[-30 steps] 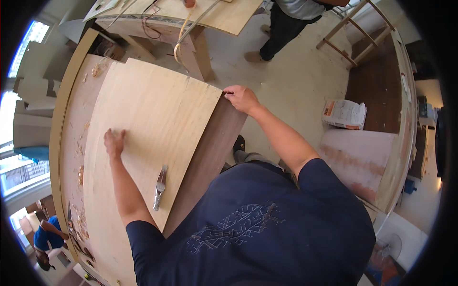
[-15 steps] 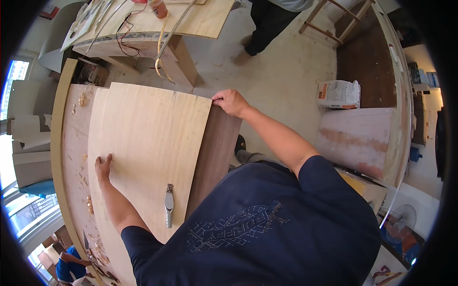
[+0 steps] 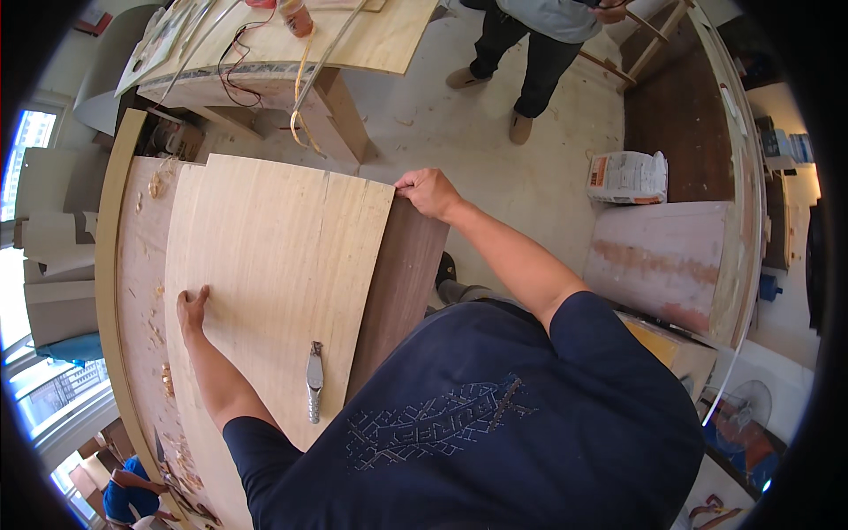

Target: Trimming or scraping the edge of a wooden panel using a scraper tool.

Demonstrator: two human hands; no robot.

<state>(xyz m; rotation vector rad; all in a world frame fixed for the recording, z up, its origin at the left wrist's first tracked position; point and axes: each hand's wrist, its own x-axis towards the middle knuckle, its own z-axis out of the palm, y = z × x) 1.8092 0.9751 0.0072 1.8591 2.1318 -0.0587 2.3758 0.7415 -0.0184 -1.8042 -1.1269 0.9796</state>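
Observation:
A pale plywood sheet [image 3: 269, 238] lies over a darker board [image 3: 397, 300], whose surface shows along the sheet's right side. My right hand [image 3: 428, 194] pinches the sheet's top right corner with thumb and fingertips. Near the sheet's left edge, my left hand [image 3: 193, 309] rests on the pale surface, thumb and fingers apart. A metal hand tool [image 3: 314, 384] with a textured handle lies on the sheet, right of my left forearm.
Beyond stands a workbench [image 3: 336, 115] with cords and strips. Another person [image 3: 539, 79] stands at the back; a worker in blue [image 3: 128, 495] is at lower left. A white sack [image 3: 627, 177] and ladder-like frame [image 3: 649, 49] are rightward. Shavings lie along the left board [image 3: 141, 230].
Since a second ago the sheet and both my hands sit lower-left in the view, mostly as the view shifted. The person at the back has stepped, both feet now visible.

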